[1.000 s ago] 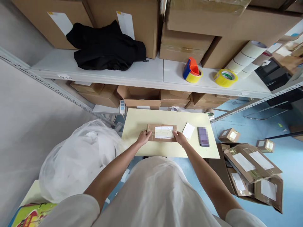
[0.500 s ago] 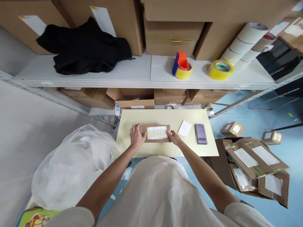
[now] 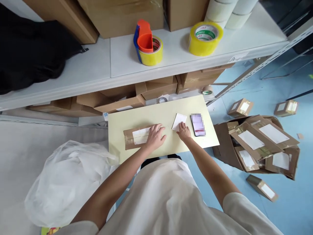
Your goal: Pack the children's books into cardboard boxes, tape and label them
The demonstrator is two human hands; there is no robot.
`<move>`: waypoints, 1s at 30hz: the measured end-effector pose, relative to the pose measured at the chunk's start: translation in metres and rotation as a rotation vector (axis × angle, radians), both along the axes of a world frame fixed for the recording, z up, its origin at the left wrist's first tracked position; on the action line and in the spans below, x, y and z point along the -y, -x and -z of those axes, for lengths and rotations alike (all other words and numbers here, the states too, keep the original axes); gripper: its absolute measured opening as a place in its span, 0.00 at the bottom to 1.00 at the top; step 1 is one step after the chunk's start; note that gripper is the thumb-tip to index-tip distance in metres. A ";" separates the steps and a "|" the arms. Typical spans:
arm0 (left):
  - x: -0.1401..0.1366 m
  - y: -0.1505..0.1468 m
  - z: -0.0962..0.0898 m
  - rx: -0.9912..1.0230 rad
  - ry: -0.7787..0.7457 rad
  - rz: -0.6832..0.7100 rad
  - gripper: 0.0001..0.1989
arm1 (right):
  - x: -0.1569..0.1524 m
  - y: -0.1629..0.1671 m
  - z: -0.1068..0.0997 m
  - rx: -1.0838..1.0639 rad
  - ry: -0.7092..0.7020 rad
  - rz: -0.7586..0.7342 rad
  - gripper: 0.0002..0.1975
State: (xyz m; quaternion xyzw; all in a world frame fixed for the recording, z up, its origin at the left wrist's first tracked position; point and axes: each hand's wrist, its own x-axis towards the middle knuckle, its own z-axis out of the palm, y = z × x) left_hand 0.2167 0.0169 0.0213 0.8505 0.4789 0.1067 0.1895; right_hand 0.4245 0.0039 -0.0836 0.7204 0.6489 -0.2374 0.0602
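Note:
On the pale yellow table, a flat brown cardboard box [image 3: 129, 137] with a white label lies at the left, tape across it. My left hand [image 3: 155, 137] rests over the box's right end, fingers stretched out and thumb apart, covering part of the label. My right hand [image 3: 184, 132] lies with extended fingers on the lower right corner of a small white sheet or pad [image 3: 178, 120]; whether it is one sheet or several I cannot tell. Right of that hand is a phone [image 3: 198, 125] with a blurred lit screen.
A grey shelf [image 3: 171, 70] behind the table holds a tape dispenser [image 3: 148, 45], a yellow tape roll [image 3: 205, 38] and black cloth [image 3: 29, 52]. A white plastic bag [image 3: 70, 182] bulges at left. Labelled parcels [image 3: 259, 138] fill a carton on the right floor.
My right hand has left the box and moved to the white sheet. My left hand has shifted from the box's left end to its right end. The view has turned and moved closer to the shelf.

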 end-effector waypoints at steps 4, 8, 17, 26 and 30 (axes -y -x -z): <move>-0.002 -0.023 0.005 -0.058 0.065 -0.003 0.14 | 0.011 0.000 0.007 0.030 -0.051 -0.095 0.25; -0.006 -0.032 0.008 -0.098 0.127 -0.016 0.13 | 0.019 -0.002 0.003 0.027 -0.086 -0.200 0.23; -0.029 -0.052 0.019 -0.044 0.366 -0.060 0.13 | 0.002 -0.030 -0.006 -0.120 -0.038 -0.142 0.16; -0.062 -0.081 0.044 0.361 1.000 -0.514 0.20 | 0.007 -0.034 -0.015 -0.095 -0.397 -0.128 0.15; -0.069 -0.091 0.055 0.465 1.127 -0.625 0.17 | 0.015 -0.031 -0.015 -0.121 -0.571 -0.241 0.14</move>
